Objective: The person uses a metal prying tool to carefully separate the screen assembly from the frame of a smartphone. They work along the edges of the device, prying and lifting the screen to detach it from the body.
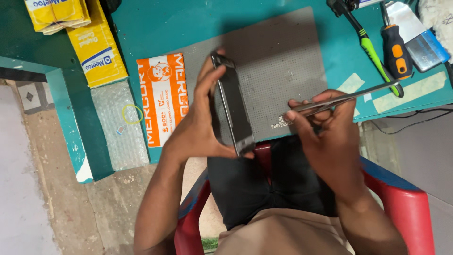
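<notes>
At centre frame, a seated person's left hand [203,125] grips a dark smartphone [232,105] on edge above a grey work mat [278,56], fingers wrapped around its back. The right hand [325,130], at centre right, pinches long metal tweezers [344,97] level, tips toward the phone. Steady bracing and a gentle tip approach look advisable.

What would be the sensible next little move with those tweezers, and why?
Probably bring the tweezers tip leftward to the phone edge. The left hand holds the phone on its side above the grey mat, edge toward the right hand, and the tip sits apart from it, touching nothing.
</notes>
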